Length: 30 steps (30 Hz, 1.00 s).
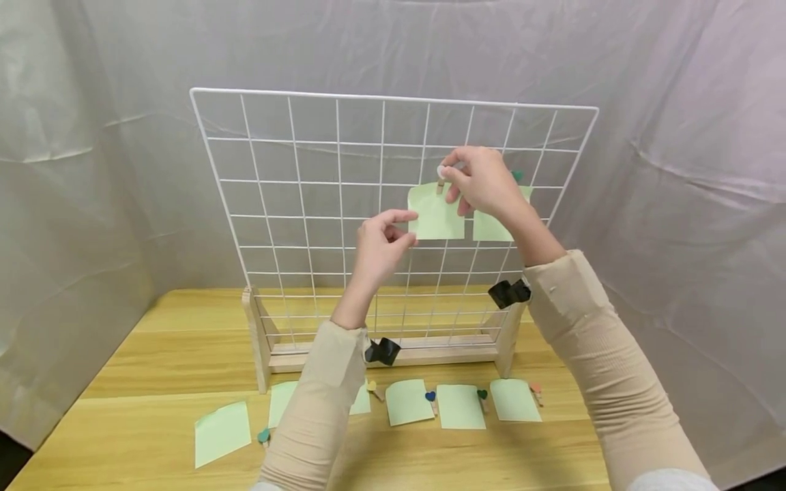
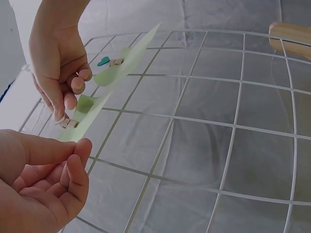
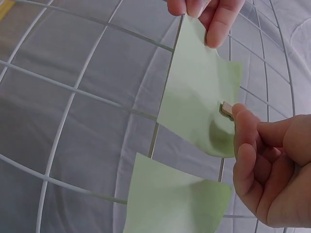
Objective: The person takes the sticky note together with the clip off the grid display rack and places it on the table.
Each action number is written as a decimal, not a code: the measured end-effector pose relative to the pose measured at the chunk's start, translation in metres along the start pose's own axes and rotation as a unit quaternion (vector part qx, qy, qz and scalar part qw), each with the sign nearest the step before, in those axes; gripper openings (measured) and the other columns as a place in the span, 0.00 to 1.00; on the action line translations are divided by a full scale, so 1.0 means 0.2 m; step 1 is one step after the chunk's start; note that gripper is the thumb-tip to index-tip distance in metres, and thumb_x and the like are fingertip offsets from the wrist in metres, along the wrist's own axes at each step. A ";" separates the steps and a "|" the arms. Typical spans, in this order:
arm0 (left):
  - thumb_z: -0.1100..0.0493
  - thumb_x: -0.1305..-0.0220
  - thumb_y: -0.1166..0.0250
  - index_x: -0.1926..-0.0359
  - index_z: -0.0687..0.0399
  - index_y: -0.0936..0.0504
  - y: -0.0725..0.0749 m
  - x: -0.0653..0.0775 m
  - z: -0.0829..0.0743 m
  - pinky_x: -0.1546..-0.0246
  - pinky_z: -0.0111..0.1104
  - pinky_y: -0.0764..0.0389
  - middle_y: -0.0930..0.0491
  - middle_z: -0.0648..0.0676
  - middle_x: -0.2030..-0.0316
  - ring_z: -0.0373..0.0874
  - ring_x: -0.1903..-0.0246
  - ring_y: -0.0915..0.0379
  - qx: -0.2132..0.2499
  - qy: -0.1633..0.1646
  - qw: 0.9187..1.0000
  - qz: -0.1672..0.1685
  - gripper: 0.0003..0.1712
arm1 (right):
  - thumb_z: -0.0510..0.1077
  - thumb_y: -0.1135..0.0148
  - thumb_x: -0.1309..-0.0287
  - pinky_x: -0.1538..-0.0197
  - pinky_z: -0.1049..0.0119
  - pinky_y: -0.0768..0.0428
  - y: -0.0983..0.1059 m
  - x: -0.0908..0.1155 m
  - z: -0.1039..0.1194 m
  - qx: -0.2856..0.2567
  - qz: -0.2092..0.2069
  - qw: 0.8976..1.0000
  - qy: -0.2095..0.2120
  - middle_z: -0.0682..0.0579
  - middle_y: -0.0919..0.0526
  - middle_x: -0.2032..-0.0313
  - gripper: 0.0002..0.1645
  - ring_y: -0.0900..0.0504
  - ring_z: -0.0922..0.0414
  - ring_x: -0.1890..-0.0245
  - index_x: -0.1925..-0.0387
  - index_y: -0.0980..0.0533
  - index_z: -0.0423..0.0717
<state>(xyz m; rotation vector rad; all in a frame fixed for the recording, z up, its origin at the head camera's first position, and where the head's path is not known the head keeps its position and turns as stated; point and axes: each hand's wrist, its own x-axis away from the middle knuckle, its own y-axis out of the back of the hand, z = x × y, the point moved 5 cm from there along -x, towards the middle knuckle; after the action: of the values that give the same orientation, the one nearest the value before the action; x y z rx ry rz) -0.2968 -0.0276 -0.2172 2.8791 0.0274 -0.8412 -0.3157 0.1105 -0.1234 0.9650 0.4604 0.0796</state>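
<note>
At the upper right of a white wire grid (image 1: 359,183), my right hand (image 1: 485,181) pinches a small wooden clothespin (image 1: 440,187) with a white top. The clothespin sits at the upper edge of a pale green paper note (image 1: 437,217). My left hand (image 1: 381,249) pinches the left edge of that same note between thumb and fingers, as the right wrist view shows near the note's corner (image 3: 187,29). Just right of it hangs a second green note (image 1: 491,228), held on the grid by a clothespin with a teal heart (image 2: 103,61), partly behind my right hand in the head view.
Wooden feet (image 1: 506,341) hold the grid upright on a wood-grain table (image 1: 141,361). Along the front lie several green notes (image 1: 222,433) and clothespins with coloured hearts, including a blue one (image 1: 431,397). My left forearm covers part of this row. Grey cloth (image 1: 135,68) surrounds the table.
</note>
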 end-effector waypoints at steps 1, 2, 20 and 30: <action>0.74 0.49 0.41 0.59 0.66 0.21 0.00 0.00 0.00 0.88 0.24 0.40 0.21 0.60 0.79 0.41 0.84 0.32 -0.001 0.001 1.000 0.000 0.14 | 0.44 0.51 0.37 0.80 0.68 0.26 0.00 0.00 0.00 -0.002 -0.001 1.000 0.000 0.45 0.21 0.79 0.14 0.23 0.53 0.86 0.57 0.28 0.39; 0.74 0.49 0.41 0.59 0.66 0.21 0.00 0.00 0.00 0.88 0.25 0.41 0.21 0.60 0.79 0.41 0.84 0.32 -0.001 0.002 1.000 0.000 0.14 | 0.44 0.51 0.37 0.80 0.68 0.26 0.00 0.00 0.00 -0.005 0.000 1.000 0.001 0.45 0.21 0.79 0.14 0.23 0.53 0.86 0.57 0.28 0.38; 0.73 0.48 0.40 0.59 0.66 0.20 0.02 0.00 0.02 0.87 0.25 0.40 0.21 0.61 0.79 0.39 0.85 0.32 0.006 -0.008 1.000 0.006 0.13 | 0.41 0.49 0.39 0.85 0.71 0.32 -0.03 0.00 -0.01 -0.028 -0.066 0.997 0.025 0.46 0.22 0.81 0.08 0.24 0.53 0.87 0.63 0.28 0.39; 0.73 0.48 0.40 0.59 0.64 0.20 0.04 0.00 0.01 0.88 0.25 0.42 0.21 0.61 0.80 0.43 0.86 0.35 0.001 -0.017 1.000 -0.003 0.13 | 0.39 0.48 0.40 0.86 0.72 0.33 0.01 0.02 0.01 -0.074 -0.116 0.990 0.036 0.45 0.21 0.82 0.05 0.24 0.51 0.88 0.65 0.28 0.40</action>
<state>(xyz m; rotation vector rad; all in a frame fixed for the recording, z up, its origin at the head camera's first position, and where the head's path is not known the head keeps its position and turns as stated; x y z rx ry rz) -0.2970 -0.0351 -0.2174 2.8667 0.0315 -0.8908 -0.3104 0.1120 -0.1219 0.7587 0.6215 -0.0605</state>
